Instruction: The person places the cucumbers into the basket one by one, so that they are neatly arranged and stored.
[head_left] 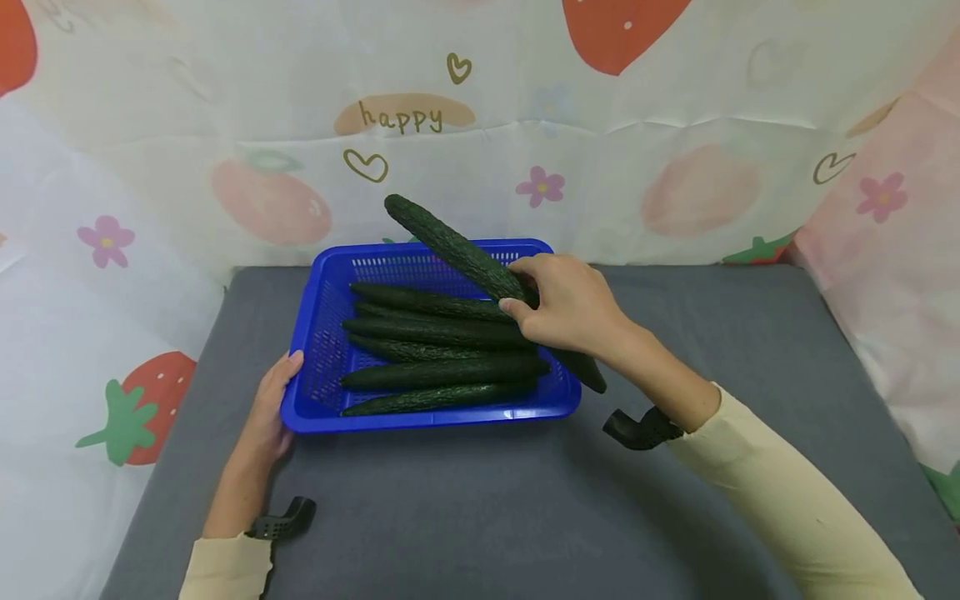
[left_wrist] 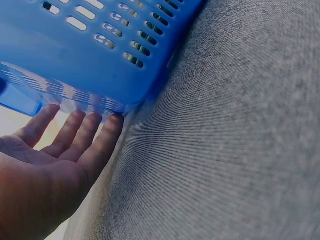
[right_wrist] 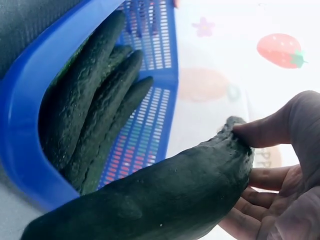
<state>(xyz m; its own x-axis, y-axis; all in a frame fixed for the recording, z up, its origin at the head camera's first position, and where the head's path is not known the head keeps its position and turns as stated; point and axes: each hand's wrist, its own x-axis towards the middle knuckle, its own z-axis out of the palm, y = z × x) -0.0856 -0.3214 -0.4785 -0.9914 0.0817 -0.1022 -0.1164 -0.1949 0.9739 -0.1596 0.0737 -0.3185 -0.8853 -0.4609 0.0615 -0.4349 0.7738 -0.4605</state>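
Note:
My right hand (head_left: 566,304) pinches a long dark green cucumber (head_left: 450,246) between thumb and fingers. This cucumber slants over the right part of a blue plastic basket (head_left: 435,421), its far end up to the left and its near end past the basket's right rim. In the right wrist view the thumb presses near one tip of the held cucumber (right_wrist: 150,200). Several more cucumbers (head_left: 442,371) lie side by side inside the basket. At the basket's left side, my left hand (head_left: 266,408) rests its fingertips against the outer wall; the left wrist view shows its fingers (left_wrist: 100,145) only slightly bent.
Grey cloth covers the table (head_left: 450,508) beneath the basket. Behind it hangs a pale curtain (head_left: 465,183) printed with strawberries, flowers and hearts. Dark wrist-worn straps or mounts (head_left: 645,429) sit at both wrists.

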